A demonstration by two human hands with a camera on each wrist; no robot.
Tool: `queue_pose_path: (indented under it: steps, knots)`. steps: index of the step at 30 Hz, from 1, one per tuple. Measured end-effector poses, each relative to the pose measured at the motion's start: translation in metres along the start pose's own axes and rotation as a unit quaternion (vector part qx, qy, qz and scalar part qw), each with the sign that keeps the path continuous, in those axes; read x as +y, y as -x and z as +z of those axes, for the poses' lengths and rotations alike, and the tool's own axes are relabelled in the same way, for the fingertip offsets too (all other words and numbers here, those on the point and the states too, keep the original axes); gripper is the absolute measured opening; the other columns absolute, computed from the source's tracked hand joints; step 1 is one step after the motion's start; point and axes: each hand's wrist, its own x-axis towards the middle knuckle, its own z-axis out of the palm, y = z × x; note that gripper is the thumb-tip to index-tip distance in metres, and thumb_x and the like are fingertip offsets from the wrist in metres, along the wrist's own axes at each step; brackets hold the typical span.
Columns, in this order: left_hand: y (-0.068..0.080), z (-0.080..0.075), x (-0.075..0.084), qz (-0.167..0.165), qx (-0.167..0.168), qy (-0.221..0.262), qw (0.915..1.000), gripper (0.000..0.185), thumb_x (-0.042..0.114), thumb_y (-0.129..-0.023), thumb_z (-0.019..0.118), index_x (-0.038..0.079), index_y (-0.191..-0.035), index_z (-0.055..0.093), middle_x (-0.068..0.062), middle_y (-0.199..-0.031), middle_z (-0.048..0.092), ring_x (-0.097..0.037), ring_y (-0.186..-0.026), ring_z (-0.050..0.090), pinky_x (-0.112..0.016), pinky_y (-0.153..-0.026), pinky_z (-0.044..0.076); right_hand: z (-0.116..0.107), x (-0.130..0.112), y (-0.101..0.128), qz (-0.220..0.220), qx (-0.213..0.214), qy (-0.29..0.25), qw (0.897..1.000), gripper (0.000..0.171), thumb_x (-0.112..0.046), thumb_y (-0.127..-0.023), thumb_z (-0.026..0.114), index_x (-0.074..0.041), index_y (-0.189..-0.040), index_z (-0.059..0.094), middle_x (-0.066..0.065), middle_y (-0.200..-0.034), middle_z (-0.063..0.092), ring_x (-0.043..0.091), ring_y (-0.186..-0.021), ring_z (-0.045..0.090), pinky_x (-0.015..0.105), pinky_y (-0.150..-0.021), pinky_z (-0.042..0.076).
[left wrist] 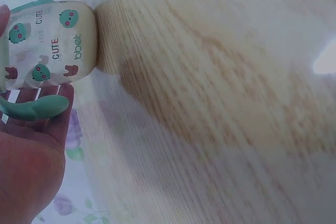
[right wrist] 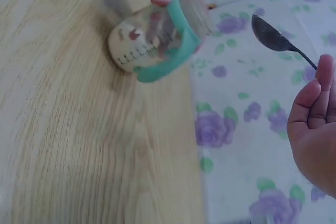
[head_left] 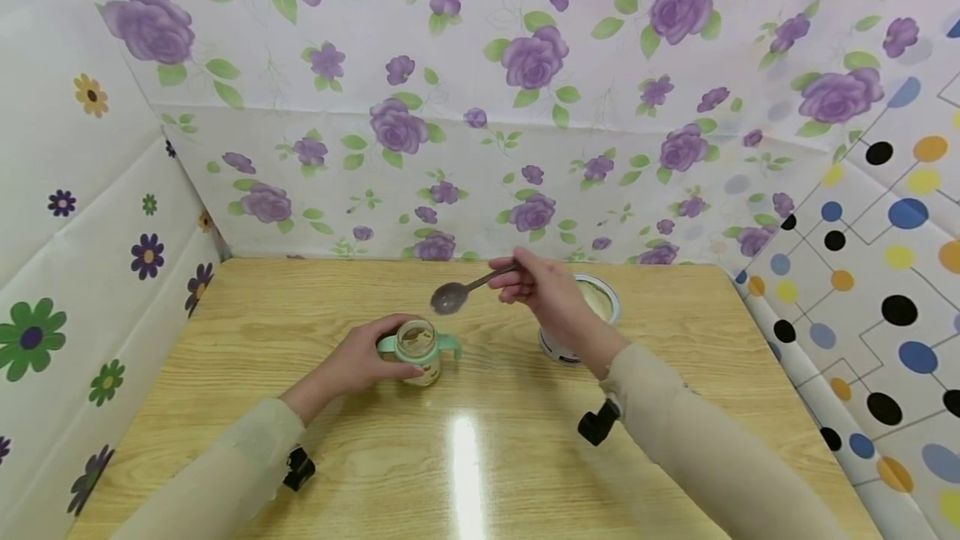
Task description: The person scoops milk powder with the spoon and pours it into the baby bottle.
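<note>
A small clear baby bottle point(head_left: 418, 351) with green handles and no cap stands on the wooden table point(head_left: 480, 457). My left hand point(head_left: 358, 362) grips it from the left side; the bottle point(left wrist: 50, 43) shows animal prints, and the bottle point(right wrist: 157, 38) has a measuring scale. My right hand point(head_left: 543, 288) pinches the handle of a metal spoon point(head_left: 465, 291), whose bowl hovers just above and behind the bottle's mouth. The spoon point(right wrist: 278, 39) looks empty. An open white tin point(head_left: 592, 307) of pale powder sits behind my right hand.
Floral sheets wall the table at the back and left, and a dotted sheet closes the right side. A bright light glare point(head_left: 465, 465) lies on the table near the front edge. Black wrist camera mounts sit on both sleeves.
</note>
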Motion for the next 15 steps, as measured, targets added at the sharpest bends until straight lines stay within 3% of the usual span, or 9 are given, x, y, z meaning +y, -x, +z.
queue_pose_path:
  steps: [8, 11, 15]
  knots:
    - [-0.001, 0.000, 0.000, 0.005, 0.000, -0.002, 1.0000, 0.076, 0.039, -0.086, 0.093, 0.024, -0.153, 0.059, -0.004, -0.145, 0.065, -0.030, -0.130, 0.063, -0.058, -0.108, 0.049, -0.069, -0.024, 0.028, 0.002, 0.073, -0.097, 0.993, 0.042, -0.033, -0.117, 0.045, -0.006, -0.112, 0.077, 0.002, -0.088, 0.080, 0.009, -0.074, 0.071, 0.023, -0.076, 0.060]
    - [-0.001, 0.000, -0.001, 0.003, 0.001, -0.007, 1.0000, 0.076, 0.039, -0.086, 0.093, 0.024, -0.153, 0.059, -0.004, -0.145, 0.066, -0.030, -0.130, 0.063, -0.058, -0.108, 0.049, -0.094, -0.029, 0.040, -0.012, 0.082, -0.096, 0.992, 0.042, -0.032, -0.117, 0.046, -0.006, -0.112, 0.078, 0.003, -0.090, 0.081, 0.010, -0.076, 0.072, 0.023, -0.078, 0.060]
    - [-0.002, 0.002, -0.001, 0.000, 0.001, -0.016, 0.9999, 0.077, 0.040, -0.086, 0.093, 0.024, -0.153, 0.059, -0.004, -0.144, 0.066, -0.030, -0.130, 0.063, -0.059, -0.108, 0.049, -0.124, -0.032, 0.056, -0.033, 0.088, -0.055, 0.994, 0.039, -0.033, -0.116, 0.049, -0.005, -0.117, 0.077, 0.002, -0.095, 0.080, 0.010, -0.081, 0.072, 0.023, -0.081, 0.060]
